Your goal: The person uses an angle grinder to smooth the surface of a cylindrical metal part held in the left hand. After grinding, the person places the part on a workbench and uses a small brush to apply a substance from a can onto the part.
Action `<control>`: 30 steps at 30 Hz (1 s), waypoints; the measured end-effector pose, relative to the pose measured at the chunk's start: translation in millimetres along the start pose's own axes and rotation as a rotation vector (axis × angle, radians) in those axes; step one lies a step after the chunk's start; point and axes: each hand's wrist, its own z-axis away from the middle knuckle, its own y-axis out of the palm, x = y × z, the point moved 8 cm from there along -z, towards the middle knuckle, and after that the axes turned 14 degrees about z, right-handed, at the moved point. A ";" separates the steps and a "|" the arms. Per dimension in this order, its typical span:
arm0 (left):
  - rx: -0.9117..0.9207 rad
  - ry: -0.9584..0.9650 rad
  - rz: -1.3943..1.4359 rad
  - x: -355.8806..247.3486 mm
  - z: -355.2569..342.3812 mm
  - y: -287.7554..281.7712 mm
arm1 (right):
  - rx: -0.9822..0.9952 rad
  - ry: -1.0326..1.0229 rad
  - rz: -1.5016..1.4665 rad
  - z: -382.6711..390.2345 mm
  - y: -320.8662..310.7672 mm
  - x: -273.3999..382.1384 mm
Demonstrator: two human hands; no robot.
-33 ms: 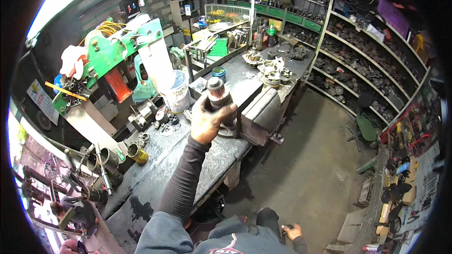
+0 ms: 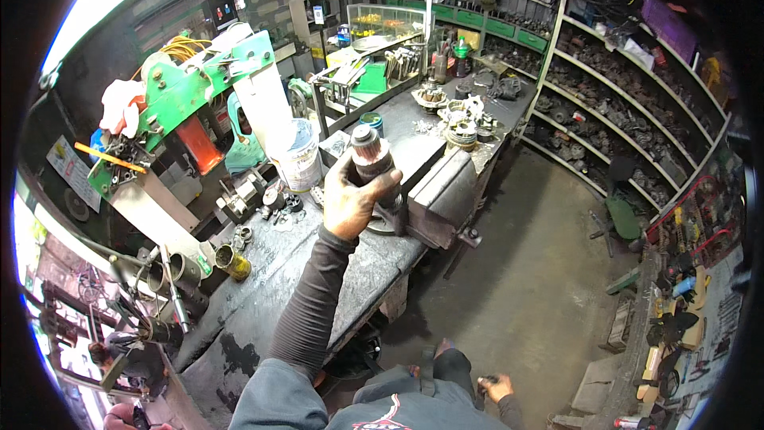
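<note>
My left hand [image 2: 348, 201] is wrapped around an upright motor armature [image 2: 368, 147] with a copper-coloured ribbed band and a grey round top. Its lower part is hidden by my fingers and by a dark metal body just beneath, beside the vise [image 2: 442, 199] at the bench edge. My right hand [image 2: 498, 388] hangs low beside my leg, over the floor. Its fingers curl around something small and dark that I cannot make out. Behind the armature stands a small blue-rimmed can [image 2: 371, 120].
The dark workbench [image 2: 318, 279] carries a white bucket [image 2: 301, 161], a yellow tin [image 2: 232, 261] and metal housings [image 2: 463, 126]. A green machine frame [image 2: 187, 84] rises at left. Shelves of parts [image 2: 621, 103] line the right. A green stool [image 2: 622, 217] stands there; another person [image 2: 135, 362] is at lower left.
</note>
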 end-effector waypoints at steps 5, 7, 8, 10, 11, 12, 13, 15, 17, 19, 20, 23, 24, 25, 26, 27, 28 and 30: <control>-0.041 -0.020 0.023 28.8 -42.1 17.1 | 0.102 -0.199 -0.036 -127.5 -70.4 81.3; -0.051 0.006 -0.069 35.3 -51.1 22.6 | 0.079 -0.275 0.002 -183.2 -96.4 115.0; -0.086 -0.030 -0.074 42.7 -53.1 23.6 | 0.089 -0.271 0.020 -210.3 -103.4 129.5; -0.118 -0.113 -0.074 55.7 -55.0 25.7 | 0.134 -0.281 0.050 -253.5 -103.5 156.7; -0.151 -0.152 0.011 64.0 -55.8 26.5 | 0.161 -0.299 0.068 -278.5 -103.0 175.3; -0.171 -0.175 0.002 69.8 -56.9 26.4 | 0.194 -0.239 0.134 -297.4 -101.2 180.8; -0.194 -0.199 -0.005 76.0 -56.9 26.3 | 0.213 -0.321 0.115 -310.2 -100.5 196.1; -0.228 -0.236 -0.037 86.5 -56.6 26.8 | 0.263 -0.301 0.172 -338.1 -94.3 216.5; -0.239 -0.254 -0.066 94.4 -55.6 30.5 | 0.304 -0.348 0.182 -351.1 -84.3 235.5; -0.233 -0.240 -0.164 96.1 -55.6 34.6 | 0.309 -0.363 0.215 -362.4 -77.1 246.9; -0.241 -0.236 -0.206 96.6 -55.4 36.3 | 0.296 -0.375 0.243 -366.5 -72.0 251.0; -0.266 -0.229 -0.298 91.9 -57.6 37.4 | 0.391 -0.406 0.218 -376.5 -42.1 257.1; -0.277 -0.251 -0.329 90.1 -57.4 36.4 | 0.396 -0.429 0.206 -378.3 -31.6 257.5; -0.230 -0.218 -0.400 83.9 -59.3 39.3 | 0.366 -0.404 0.203 -381.6 -23.5 253.1; -0.180 -0.197 -0.472 77.7 -60.7 41.3 | 0.348 -0.404 0.127 -380.8 -11.6 252.4; -0.122 -0.156 -0.561 71.4 -62.5 44.3 | 0.296 -0.355 0.063 -380.6 -2.1 247.4; -0.126 -0.190 -0.523 72.0 -61.1 43.2 | 0.264 -0.237 0.032 -382.4 4.2 234.5; -0.183 -0.265 -0.380 75.6 -58.4 37.1 | 0.525 -0.257 -0.183 -367.0 35.7 233.1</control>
